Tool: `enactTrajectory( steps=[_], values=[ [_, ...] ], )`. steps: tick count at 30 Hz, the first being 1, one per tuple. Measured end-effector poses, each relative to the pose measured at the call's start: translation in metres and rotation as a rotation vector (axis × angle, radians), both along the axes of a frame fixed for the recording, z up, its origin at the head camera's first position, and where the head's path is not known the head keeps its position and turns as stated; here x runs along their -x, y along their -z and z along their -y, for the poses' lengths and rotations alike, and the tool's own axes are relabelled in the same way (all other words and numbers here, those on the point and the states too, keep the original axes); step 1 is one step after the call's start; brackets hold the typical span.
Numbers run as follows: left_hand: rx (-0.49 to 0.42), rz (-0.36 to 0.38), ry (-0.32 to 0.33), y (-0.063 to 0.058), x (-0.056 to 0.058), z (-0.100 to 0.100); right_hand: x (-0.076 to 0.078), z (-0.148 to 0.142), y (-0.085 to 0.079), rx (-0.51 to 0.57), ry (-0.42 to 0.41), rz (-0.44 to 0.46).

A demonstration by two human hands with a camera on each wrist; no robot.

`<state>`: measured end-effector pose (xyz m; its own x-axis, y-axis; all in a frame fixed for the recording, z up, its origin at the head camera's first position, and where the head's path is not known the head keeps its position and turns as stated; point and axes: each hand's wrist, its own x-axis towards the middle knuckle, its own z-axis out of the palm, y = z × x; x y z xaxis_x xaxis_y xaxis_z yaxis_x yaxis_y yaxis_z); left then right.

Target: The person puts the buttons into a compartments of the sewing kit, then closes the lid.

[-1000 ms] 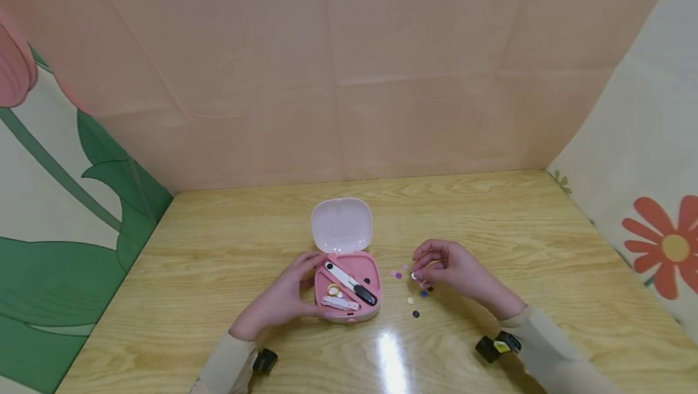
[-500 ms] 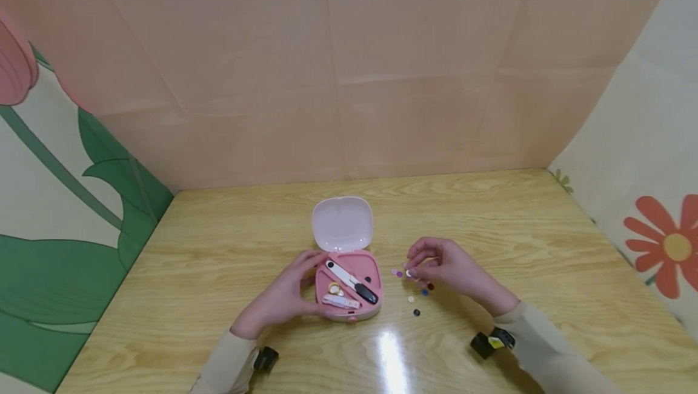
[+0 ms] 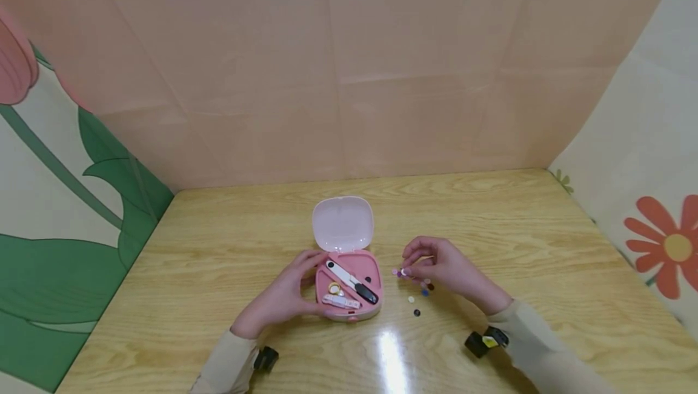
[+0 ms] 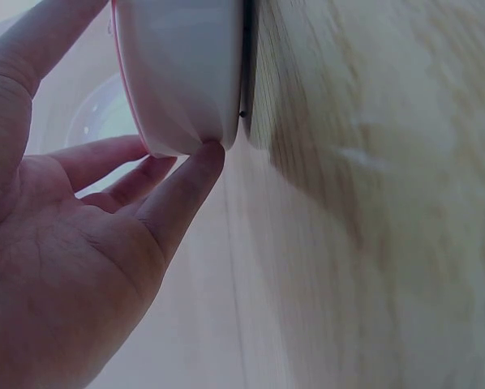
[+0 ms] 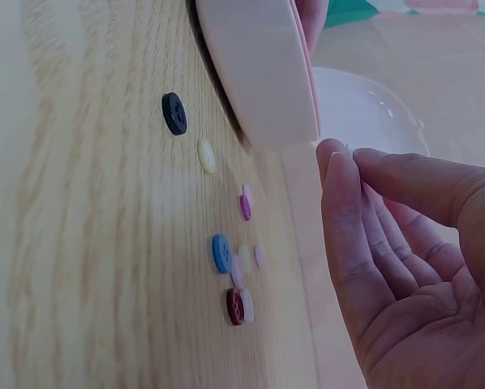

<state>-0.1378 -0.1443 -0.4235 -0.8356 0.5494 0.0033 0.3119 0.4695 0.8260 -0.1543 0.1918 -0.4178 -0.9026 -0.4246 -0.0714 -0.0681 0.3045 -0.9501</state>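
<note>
A pink box (image 3: pixel 349 315) stands on the table with its pale lid (image 3: pixel 342 224) raised. My left hand (image 3: pixel 286 294) holds it at its left side, fingers at the back corner and thumb along the front; the left wrist view shows fingertips against the box's pale wall (image 4: pixel 182 73). Inside lie a white tool with a black end (image 3: pixel 351 282), a small gold-rimmed round item (image 3: pixel 334 288), a short white patterned piece (image 3: pixel 341 301) and a black button (image 3: pixel 368 279). Right of the box, my right hand (image 3: pixel 444 270) pinches a small white button (image 3: pixel 404 272) between thumb and index finger, above the table.
Loose buttons lie on the table near the right hand: black (image 5: pixel 174 113), cream (image 5: pixel 206 156), purple (image 5: pixel 245 204), blue (image 5: pixel 221 254), dark red (image 5: pixel 235 307) and several pale ones. A pink backdrop (image 3: pixel 338 79) rises behind the wooden table (image 3: pixel 218 248).
My right hand has shifted left toward the box with the pinched white button, uncovering more of the blue and dark red buttons. My left hand stays on the box.
</note>
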Motion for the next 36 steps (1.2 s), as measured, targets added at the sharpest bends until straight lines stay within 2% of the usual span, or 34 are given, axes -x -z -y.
enactTrajectory(
  steps=[14,36],
  values=[
    [-0.021,0.046,0.0,-0.001,0.001,0.0,0.003,0.01,-0.002,0.049,-0.012,0.02],
    [-0.009,0.013,0.004,0.001,0.0,0.001,0.005,0.026,-0.002,0.067,0.008,0.032]
  ],
)
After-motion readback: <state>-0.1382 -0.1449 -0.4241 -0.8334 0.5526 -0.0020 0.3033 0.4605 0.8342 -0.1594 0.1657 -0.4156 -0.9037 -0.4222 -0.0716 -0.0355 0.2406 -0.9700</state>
